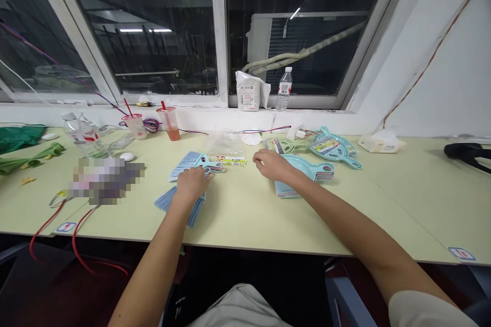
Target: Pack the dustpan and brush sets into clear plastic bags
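Note:
My left hand (pixel 193 182) is closed over the handle end of a blue-bristled hand brush (pixel 166 198), whose bristles fan out toward the table's front edge. Behind it lies a stack of hand brushes (pixel 186 164) with pale blue bristles and light blue handles. Beside those handles is a pile of printed label cards (pixel 233 161). My right hand (pixel 270 163) has its fingers curled together just right of the cards, at the left side of a stack of light blue dustpans (pixel 301 166). Whatever those fingers pinch, if anything, is hidden.
Packaged blue dustpan sets (pixel 333 147) and a green one (pixel 287 145) lie at the back right. A tissue pack (pixel 381 143) sits farther right. Drink cups (pixel 170 123), plastic bottles (pixel 79 135) and red cords (pixel 76 237) are on the left. A clear plastic bag (pixel 224 142) lies at the back.

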Motion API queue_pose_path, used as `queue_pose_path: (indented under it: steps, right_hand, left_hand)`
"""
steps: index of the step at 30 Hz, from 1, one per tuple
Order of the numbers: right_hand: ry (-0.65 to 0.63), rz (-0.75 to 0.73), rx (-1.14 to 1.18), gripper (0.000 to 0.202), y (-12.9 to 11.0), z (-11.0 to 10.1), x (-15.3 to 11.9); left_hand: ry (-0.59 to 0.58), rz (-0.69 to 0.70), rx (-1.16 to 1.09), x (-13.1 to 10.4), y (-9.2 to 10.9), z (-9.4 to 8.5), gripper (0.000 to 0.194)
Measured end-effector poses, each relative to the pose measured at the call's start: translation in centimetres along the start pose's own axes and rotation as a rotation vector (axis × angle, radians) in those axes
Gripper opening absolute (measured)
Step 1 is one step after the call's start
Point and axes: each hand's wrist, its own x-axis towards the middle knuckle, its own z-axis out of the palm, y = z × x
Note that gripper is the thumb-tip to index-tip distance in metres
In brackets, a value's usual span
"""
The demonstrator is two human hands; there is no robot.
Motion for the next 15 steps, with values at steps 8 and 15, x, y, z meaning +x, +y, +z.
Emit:
queue_pose_path:
  steps: [8,15]
  right_hand:
    - [0.174,0.280,0.124,0.031,9.5,-5.7,-3.8]
    - [-0.121,0.441,0.054,0.055,16.0,-8.0,-9.5]
  left_hand:
    - [0.030,-0.026,-0.002,0.6,0.3,0.7,0.032]
    - [0.041,-0.001,0.042,0.5,0.8,-0.1,0.032]
